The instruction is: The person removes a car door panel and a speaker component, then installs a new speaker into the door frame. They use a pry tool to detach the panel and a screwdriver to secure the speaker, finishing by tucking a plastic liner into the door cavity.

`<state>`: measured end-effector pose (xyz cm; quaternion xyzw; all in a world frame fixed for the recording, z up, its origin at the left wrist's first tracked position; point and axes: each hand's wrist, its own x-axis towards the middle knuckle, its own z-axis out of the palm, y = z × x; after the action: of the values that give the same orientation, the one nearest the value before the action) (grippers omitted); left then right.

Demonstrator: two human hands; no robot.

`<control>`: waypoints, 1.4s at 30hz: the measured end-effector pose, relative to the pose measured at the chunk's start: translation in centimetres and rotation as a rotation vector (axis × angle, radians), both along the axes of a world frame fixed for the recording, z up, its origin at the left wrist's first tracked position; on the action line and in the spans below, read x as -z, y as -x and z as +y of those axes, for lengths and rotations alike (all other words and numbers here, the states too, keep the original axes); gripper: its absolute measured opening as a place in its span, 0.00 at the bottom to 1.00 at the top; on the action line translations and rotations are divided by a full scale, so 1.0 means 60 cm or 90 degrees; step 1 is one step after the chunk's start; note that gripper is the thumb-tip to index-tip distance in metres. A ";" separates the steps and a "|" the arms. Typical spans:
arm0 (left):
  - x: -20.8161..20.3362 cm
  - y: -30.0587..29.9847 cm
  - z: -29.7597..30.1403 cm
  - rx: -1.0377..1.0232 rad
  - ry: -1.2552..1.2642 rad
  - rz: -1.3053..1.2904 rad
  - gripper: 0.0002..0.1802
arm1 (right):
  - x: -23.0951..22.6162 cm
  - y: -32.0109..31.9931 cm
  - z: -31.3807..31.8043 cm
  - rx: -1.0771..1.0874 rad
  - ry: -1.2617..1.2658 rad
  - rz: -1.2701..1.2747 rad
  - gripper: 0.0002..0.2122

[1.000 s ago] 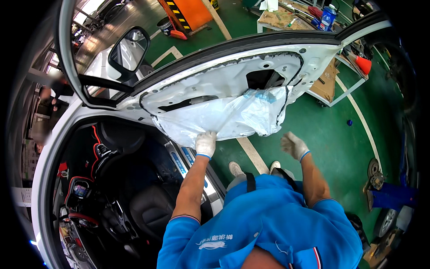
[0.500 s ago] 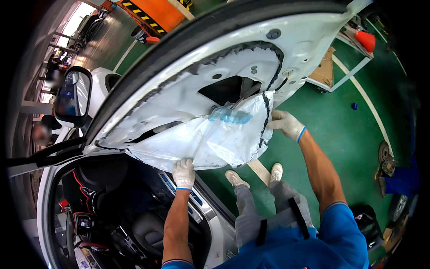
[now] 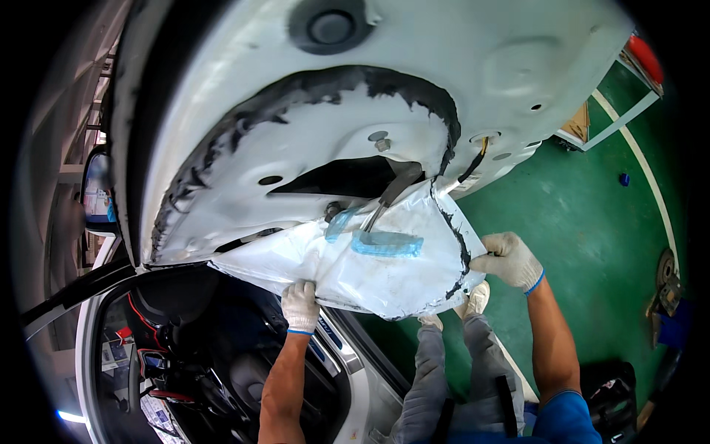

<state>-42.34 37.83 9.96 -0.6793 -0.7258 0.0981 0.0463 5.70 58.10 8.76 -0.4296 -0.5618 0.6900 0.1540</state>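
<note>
A white plastic sheet (image 3: 347, 270) with black sticky sealant along its edge hangs partly peeled from the bare inner side of a white car door (image 3: 237, 196). Light-blue patches (image 3: 387, 244) show on the sheet. My left hand (image 3: 300, 306), in a white knit glove, grips its lower edge. With thumb and fingers, my gloved right hand (image 3: 509, 260) pinches the right edge beside the sealant. Torn black sealant (image 3: 355, 78) arches over the door metal. Above the sheet gapes a dark opening (image 3: 344, 177) in the panel, a metal rod crossing it.
Below left is the car's dark interior with a seat (image 3: 255, 381) and a silver door sill (image 3: 336, 348). A wiring lead (image 3: 472, 167) sticks out of the door at right. Farther right stand a metal-framed cart (image 3: 629, 118) and a small blue object (image 3: 624, 179) on the green floor.
My view has come closer to the door. My right hand has drawn the sheet's right side outward and down, spreading it flatter; the left hand keeps its hold on the lower edge.
</note>
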 end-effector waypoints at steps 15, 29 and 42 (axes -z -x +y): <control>0.040 0.014 -0.005 -0.162 -0.162 -0.063 0.27 | 0.043 0.017 -0.005 0.168 0.117 0.161 0.12; 0.005 -0.156 -0.318 -0.756 -0.284 -0.373 0.47 | 0.245 -0.055 -0.354 0.273 0.436 0.000 0.11; -0.052 -0.103 -0.568 -1.067 -0.582 -0.330 0.24 | 0.171 0.235 -0.346 -0.230 0.320 -0.203 0.15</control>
<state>-36.16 3.73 13.07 0.1368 -0.9276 -0.3424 0.0594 -8.37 37.36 -1.48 -0.4499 -0.4585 0.7470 -0.1711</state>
